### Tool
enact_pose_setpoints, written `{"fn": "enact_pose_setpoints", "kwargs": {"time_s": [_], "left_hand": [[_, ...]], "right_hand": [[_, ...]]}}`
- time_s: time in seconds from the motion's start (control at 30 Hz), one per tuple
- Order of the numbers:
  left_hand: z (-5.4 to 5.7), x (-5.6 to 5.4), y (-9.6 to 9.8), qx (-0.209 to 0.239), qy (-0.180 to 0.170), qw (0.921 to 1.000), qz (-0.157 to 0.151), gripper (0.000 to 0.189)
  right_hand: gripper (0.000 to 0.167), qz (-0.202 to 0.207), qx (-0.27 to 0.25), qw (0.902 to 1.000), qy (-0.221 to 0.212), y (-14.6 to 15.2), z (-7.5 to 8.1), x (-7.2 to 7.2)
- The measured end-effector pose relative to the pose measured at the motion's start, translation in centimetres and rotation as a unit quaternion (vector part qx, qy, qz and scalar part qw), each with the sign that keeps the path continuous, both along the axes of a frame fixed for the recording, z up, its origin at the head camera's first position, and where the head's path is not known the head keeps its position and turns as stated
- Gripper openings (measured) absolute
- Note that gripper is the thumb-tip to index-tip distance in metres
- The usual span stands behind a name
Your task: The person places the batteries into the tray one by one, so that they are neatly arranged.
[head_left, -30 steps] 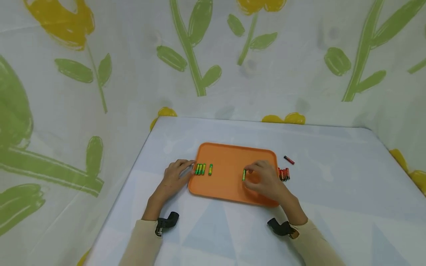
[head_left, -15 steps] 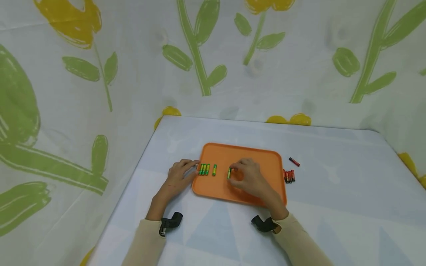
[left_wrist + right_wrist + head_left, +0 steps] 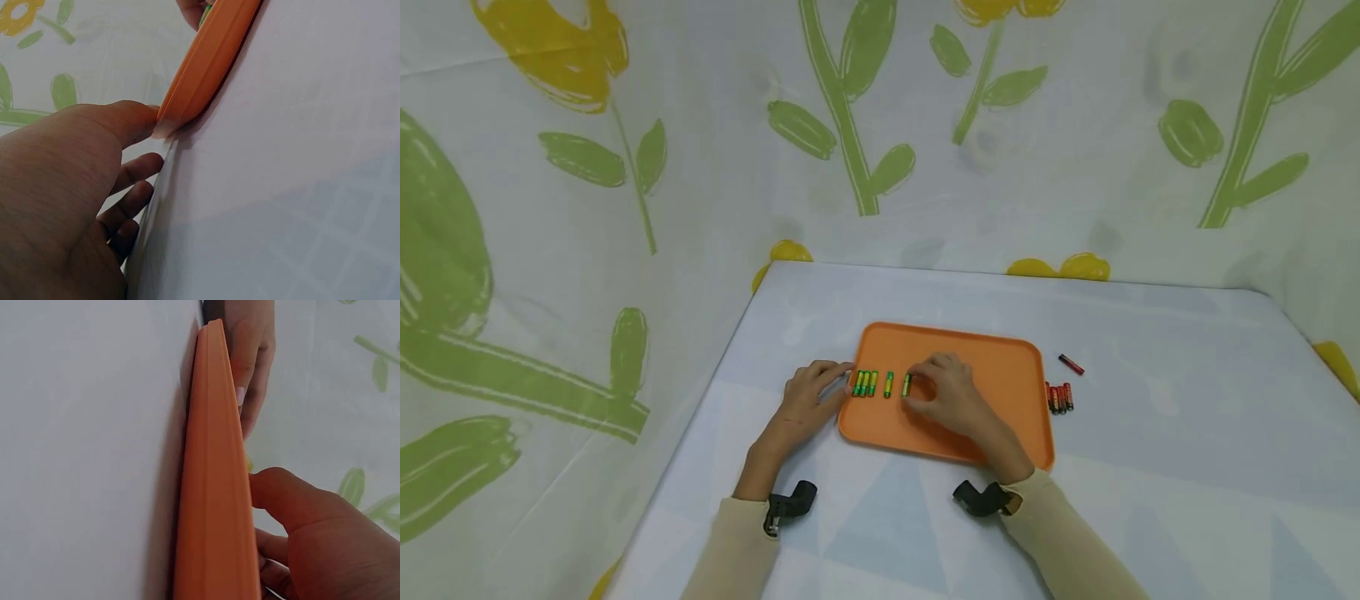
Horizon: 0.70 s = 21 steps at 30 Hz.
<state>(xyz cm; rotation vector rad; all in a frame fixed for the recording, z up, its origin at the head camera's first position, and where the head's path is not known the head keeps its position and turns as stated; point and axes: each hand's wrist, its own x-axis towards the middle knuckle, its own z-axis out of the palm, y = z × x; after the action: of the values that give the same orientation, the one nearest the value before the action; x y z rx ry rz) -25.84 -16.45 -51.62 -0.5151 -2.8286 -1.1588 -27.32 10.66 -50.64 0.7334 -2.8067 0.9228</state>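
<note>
My right hand [image 3: 951, 396] pinches a green-and-yellow battery [image 3: 906, 385] by its ends, thumb near and index finger far, low over the orange tray [image 3: 1000, 375]. Just left of it lies a loose battery [image 3: 889, 384] of the same kind. Three more green batteries [image 3: 865, 383] lie side by side along the tray's left end. My left hand [image 3: 808, 400] rests at the tray's left edge with relaxed fingers. In the left wrist view its thumb [image 3: 134, 119] touches the tray's side. The tray wall [image 3: 215, 469] hides the held battery in the right wrist view.
Several red-and-black batteries [image 3: 1060, 398] lie in a row on the table [image 3: 1150, 433] by the tray's right edge. A single red battery [image 3: 1071, 364] lies slanted behind them. A flower-printed curtain [image 3: 700, 167] hangs behind and left of the table.
My right hand has carried the green battery leftward across the tray, close to the loose one. My left hand stays at the tray's left edge. The head view has shifted slightly.
</note>
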Motion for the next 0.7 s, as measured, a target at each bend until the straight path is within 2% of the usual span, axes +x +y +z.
{"fn": "enact_pose_setpoints", "kwargs": {"time_s": [0.23, 0.43, 0.7], "left_hand": [[0.0, -0.1, -0.3, -0.004, 0.004, 1.0000, 0.003, 0.043], [-0.2, 0.0, -0.3, -0.004, 0.014, 0.9999, 0.008, 0.043], [0.0, 0.0, -0.2, -0.009, 0.002, 1.0000, 0.002, 0.042]], "right_hand": [[0.039, 0.000, -0.004, 0.9999, -0.016, -0.8, -0.2, -0.6], [0.039, 0.015, -0.009, 0.9997, -0.018, -1.1, -0.6, -1.1], [0.039, 0.019, -0.031, 0.9993, -0.011, -1.2, -1.1, -1.1]]}}
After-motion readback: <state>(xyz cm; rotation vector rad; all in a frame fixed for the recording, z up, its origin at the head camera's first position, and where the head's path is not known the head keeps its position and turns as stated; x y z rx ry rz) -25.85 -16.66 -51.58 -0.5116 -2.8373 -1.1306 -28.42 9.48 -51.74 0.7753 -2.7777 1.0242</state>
